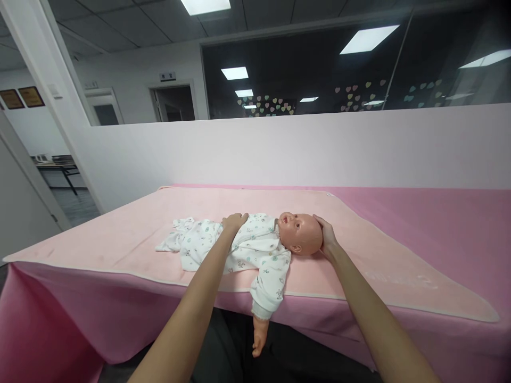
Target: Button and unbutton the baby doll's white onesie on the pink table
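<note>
A baby doll (301, 234) in a white printed outfit lies on its back across the peach mat (131, 229), its head to the right and its legs to the left. Its near arm hangs over the table's front edge, the bare plastic hand showing below the sleeve. My right hand (328, 238) cups the top of the doll's bald head, partly hidden behind it. Over the waist of the outfit, my left hand (235, 220) grips the doll's body, some fingers out of sight on the far side.
A pink cloth (451, 223) covers the table under the mat and drapes down its front. Behind stands a low white wall (299, 151) with dark glass above. A door (27, 197) is at the left, with a desk (59, 166) beyond.
</note>
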A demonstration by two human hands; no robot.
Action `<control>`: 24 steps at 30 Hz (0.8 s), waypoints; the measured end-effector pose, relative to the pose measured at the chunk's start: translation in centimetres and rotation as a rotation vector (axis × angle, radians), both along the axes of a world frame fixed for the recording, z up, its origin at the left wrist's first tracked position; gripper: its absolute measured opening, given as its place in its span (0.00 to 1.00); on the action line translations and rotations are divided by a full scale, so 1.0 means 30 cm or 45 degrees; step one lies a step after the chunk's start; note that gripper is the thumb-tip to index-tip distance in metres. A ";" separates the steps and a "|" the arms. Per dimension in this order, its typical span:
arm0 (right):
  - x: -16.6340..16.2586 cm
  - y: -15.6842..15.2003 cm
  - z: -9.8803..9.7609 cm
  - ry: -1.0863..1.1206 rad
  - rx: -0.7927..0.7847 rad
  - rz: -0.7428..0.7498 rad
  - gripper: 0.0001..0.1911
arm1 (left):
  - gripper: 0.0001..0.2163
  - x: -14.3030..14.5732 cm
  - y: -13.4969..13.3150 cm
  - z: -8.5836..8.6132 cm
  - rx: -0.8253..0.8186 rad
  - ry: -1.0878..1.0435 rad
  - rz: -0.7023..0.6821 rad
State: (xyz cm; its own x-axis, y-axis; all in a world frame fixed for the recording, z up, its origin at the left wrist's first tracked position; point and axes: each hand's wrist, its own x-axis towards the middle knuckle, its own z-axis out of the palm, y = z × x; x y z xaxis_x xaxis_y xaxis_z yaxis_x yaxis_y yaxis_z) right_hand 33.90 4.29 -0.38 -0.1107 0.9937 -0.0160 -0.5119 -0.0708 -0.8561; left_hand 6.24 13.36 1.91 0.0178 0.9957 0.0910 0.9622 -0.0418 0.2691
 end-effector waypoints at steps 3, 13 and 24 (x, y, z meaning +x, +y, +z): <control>0.014 0.016 -0.013 0.020 -0.011 -0.111 0.21 | 0.23 0.001 -0.002 0.003 -0.003 -0.001 0.002; 0.132 0.090 -0.092 0.422 -0.150 -0.602 0.16 | 0.23 0.002 -0.017 0.009 0.005 -0.021 -0.008; 0.024 0.038 -0.030 0.012 0.030 -0.126 0.18 | 0.22 0.003 -0.023 0.015 0.002 -0.031 -0.008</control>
State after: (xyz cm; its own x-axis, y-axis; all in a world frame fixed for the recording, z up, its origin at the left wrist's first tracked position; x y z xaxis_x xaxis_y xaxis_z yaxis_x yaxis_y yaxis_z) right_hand 34.62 5.43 -1.27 -0.0123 0.9999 0.0081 -0.5235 0.0004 -0.8520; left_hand 6.32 12.68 2.36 0.0217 0.9954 0.0930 0.9551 -0.0481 0.2923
